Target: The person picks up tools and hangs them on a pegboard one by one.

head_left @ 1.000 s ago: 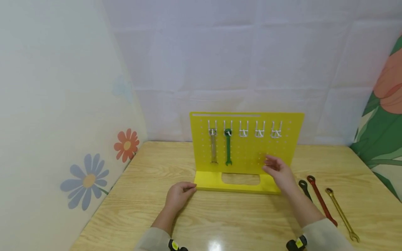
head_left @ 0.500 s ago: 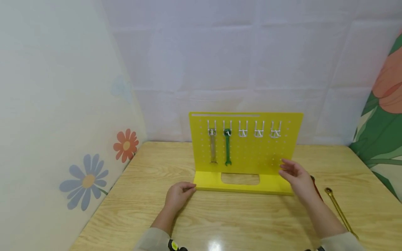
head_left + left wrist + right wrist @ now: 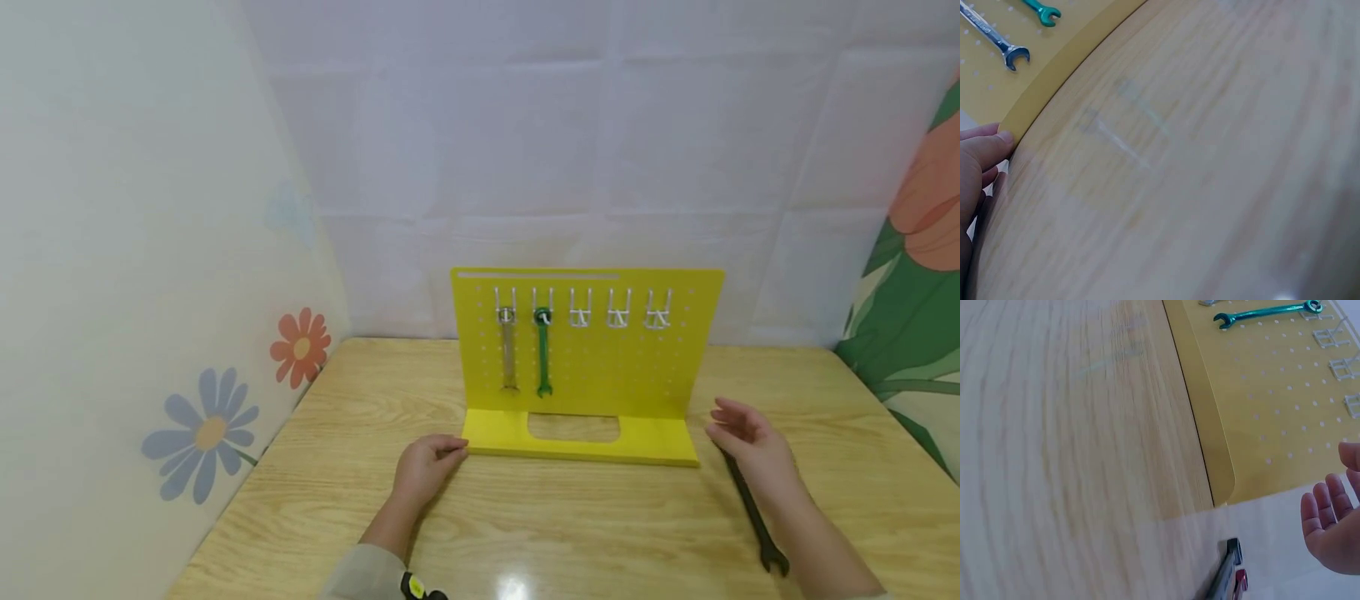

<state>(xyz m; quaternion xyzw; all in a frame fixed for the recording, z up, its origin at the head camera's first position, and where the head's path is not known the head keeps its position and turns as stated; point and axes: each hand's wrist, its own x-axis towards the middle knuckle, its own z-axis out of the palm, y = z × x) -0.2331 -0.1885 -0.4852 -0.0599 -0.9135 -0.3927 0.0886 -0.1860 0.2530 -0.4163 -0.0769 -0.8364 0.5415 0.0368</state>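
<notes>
My left hand (image 3: 426, 473) pinches the left front corner of the yellow pegboard (image 3: 600, 367) base between thumb and fingers. On the board's two leftmost hooks hang a silver wrench (image 3: 509, 354) and a green wrench (image 3: 543, 354), ring ends up. To the right of the board, my right hand (image 3: 757, 454) hovers with loosely bent fingers and nothing in them. Below it a black wrench (image 3: 753, 521) lies on the table, its ring end hidden by the hand. A red wrench (image 3: 1240, 582) shows beside the black one in the right wrist view.
Three bare wire hooks (image 3: 618, 310) line the board's right half. The wood-grain table (image 3: 525, 517) meets a white cloth backdrop (image 3: 540, 167) behind. A flower-printed panel (image 3: 240, 333) borders the left, another the right.
My right hand has moved right and toward me, from in front of the pegboard to over the black wrench. Its arm now hides the red and gold wrenches. The left hand stays put.
</notes>
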